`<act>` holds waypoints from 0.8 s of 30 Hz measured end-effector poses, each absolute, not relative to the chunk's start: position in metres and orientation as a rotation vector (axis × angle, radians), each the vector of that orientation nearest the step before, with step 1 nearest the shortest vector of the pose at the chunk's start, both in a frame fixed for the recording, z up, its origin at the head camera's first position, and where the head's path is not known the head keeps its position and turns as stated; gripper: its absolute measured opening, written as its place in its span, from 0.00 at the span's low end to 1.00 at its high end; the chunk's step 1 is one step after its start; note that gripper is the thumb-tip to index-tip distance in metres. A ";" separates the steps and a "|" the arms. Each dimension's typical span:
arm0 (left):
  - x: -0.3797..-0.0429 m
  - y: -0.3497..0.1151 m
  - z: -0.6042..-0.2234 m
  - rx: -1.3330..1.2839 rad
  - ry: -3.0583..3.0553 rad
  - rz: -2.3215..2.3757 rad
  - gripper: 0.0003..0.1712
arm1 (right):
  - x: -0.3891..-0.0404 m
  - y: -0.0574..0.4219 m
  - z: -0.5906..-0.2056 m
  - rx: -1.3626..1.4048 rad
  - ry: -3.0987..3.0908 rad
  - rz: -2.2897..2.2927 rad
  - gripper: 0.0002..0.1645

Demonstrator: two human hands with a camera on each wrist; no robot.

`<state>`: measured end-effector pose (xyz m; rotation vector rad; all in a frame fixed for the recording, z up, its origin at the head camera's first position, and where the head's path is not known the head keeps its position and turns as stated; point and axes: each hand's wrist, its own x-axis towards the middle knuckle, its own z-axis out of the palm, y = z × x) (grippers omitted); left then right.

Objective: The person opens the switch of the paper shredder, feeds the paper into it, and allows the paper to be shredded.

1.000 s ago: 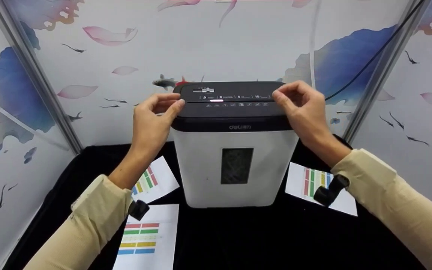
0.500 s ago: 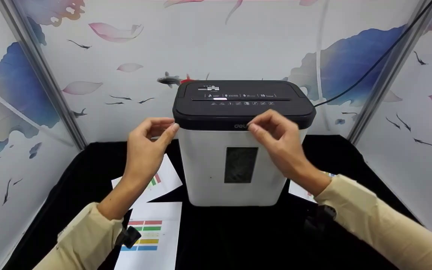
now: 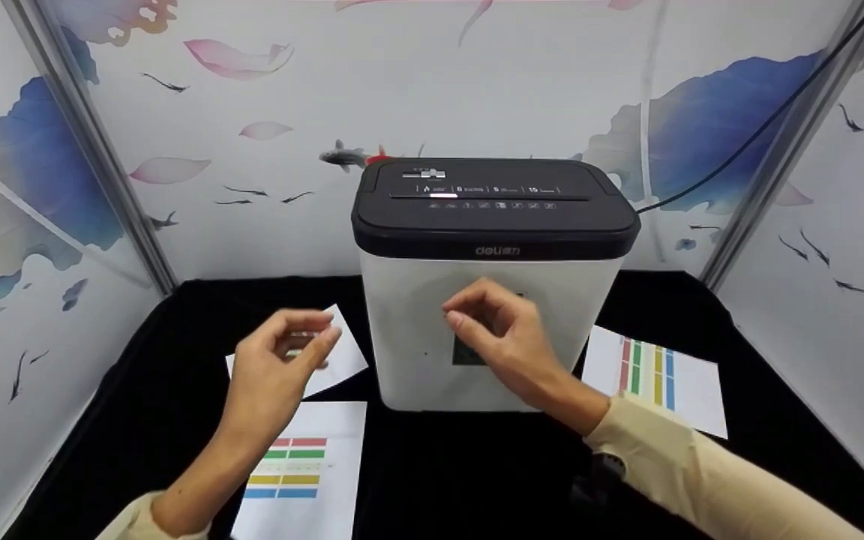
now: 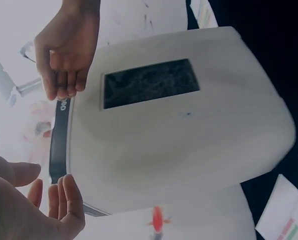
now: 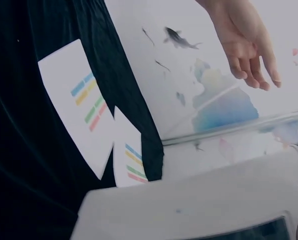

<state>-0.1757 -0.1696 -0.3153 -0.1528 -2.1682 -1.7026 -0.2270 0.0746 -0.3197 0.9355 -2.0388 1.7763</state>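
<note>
A white paper shredder (image 3: 406,330) with a black top (image 3: 507,214) stands upright in the middle of the head view. In front of its body hovers my right hand (image 3: 503,341), thumb near the fingertips and nothing held; it partly hides the dark window (image 3: 466,352). Lower left of the shredder, my left hand (image 3: 271,367) hangs in the air with bent, relaxed fingers and also holds nothing. Behind it lies a tilted white sheet (image 3: 342,352) with coloured bars, partly covered. The left wrist view has both hands beside the shredder (image 4: 154,135), apart from each other.
Another printed sheet (image 3: 342,442) lies at the front left, and one more sheet (image 3: 694,382) to the right. Black cloth (image 3: 447,480) covers the table. Patterned panels (image 3: 477,82) enclose the back and sides. A black cable (image 3: 747,142) runs from behind the shredder up the right.
Both hands have come down from the shredder's top toward me, with the right one also moving left. The right-hand sheet shows more fully. No paper stands in the slot throughout.
</note>
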 end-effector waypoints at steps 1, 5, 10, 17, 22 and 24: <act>-0.173 -0.173 -0.319 -0.137 -2.184 -1.699 0.11 | -0.227 0.072 -0.324 0.939 -2.050 1.785 0.05; -0.164 -0.187 -0.332 -0.063 -2.237 -1.639 0.11 | -0.227 0.064 -0.340 0.941 -2.110 1.811 0.06; -0.156 -0.194 -0.353 0.012 -2.250 -1.648 0.11 | -0.227 0.056 -0.360 0.968 -2.201 1.770 0.07; -0.155 -0.191 -0.396 0.159 -2.375 -1.597 0.09 | -0.232 0.046 -0.382 0.898 -2.329 1.897 0.10; -0.152 -0.196 -0.413 0.273 -2.507 -1.435 0.08 | -0.226 0.039 -0.388 0.875 -2.412 1.907 0.10; -0.151 -0.200 -0.417 0.321 -2.532 -1.354 0.07 | -0.222 0.035 -0.390 0.864 -2.436 1.909 0.10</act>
